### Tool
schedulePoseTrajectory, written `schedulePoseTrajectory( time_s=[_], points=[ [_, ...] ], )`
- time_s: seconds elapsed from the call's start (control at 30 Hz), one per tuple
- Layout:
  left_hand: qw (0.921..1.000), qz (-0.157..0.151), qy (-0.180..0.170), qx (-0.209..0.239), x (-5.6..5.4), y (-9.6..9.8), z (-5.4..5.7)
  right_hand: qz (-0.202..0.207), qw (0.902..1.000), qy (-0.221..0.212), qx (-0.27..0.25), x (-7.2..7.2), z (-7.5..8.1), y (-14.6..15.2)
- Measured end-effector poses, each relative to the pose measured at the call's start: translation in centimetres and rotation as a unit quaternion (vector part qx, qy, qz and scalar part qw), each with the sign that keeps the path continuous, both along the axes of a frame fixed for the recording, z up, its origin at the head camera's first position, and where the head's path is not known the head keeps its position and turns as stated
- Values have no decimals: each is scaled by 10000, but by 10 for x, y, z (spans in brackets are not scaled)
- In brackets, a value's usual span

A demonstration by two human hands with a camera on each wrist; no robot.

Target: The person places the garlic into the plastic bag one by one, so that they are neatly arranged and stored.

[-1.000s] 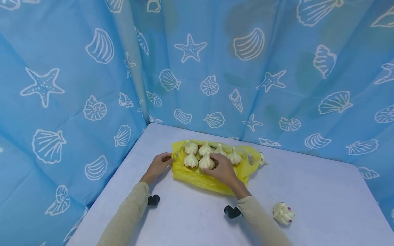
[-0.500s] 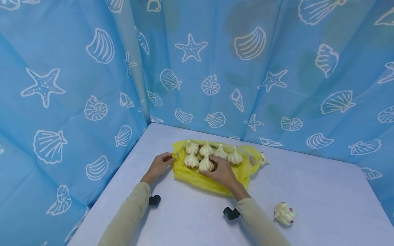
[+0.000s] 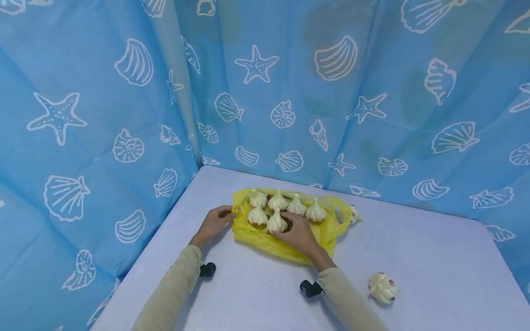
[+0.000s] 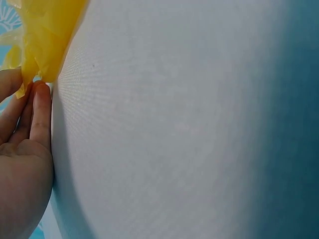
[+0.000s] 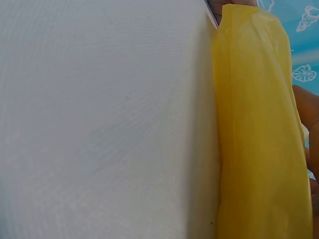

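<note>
A yellow plastic bag (image 3: 273, 246) lies spread on the table, with several white garlic bulbs (image 3: 316, 212) standing on it, stems up. At the bag's left edge, my left hand (image 3: 213, 224) pinches the plastic between thumb and fingers; the left wrist view shows the fingertips (image 4: 42, 92) at the crumpled edge. My right hand (image 3: 299, 233) holds the front garlic bulb (image 3: 276, 221) from its right side, thumb toward me. In the right wrist view the bag's raised front side (image 5: 259, 124) hides the bulb and most of that hand.
One garlic bulb (image 3: 383, 288) lies on the white table (image 3: 434, 257) right of my right forearm. Another bulb (image 3: 354, 214) lies just past the bag's right end. Blue curtains (image 3: 256, 115) with white shell prints border the table behind and on the left.
The front bulb and my right hand have shifted slightly toward the left and front. My left hand keeps its place at the bag's edge.
</note>
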State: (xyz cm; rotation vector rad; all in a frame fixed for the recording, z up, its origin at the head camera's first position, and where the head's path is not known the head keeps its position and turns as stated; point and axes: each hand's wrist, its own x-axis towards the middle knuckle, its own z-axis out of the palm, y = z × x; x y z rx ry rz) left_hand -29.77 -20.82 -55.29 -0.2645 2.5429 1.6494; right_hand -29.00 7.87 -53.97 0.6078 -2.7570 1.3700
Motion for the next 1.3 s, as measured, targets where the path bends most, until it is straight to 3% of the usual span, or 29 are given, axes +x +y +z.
schedulePoseTrajectory(
  time_s=[0.4,0.67,0.83,1.07,1.17,1.3],
  points=[
    [10000,-36,64,-45,0,8,1,-211,9997,64,107,2,5,7],
    [10000,-55,65,-14,0,11,-1,-153,9993,151,-303,10,31,23],
    [10000,-47,40,2,-2,11,-2,-157,9982,477,-334,15,58,48],
    [10000,-29,-77,-44,-3,9,0,-341,9933,1092,190,25,94,95],
    [9999,20,-127,-114,-1,7,2,-524,9917,1093,427,22,99,117],
    [9997,61,-175,-183,2,5,2,-887,9882,1031,703,12,93,148]
  ],
)
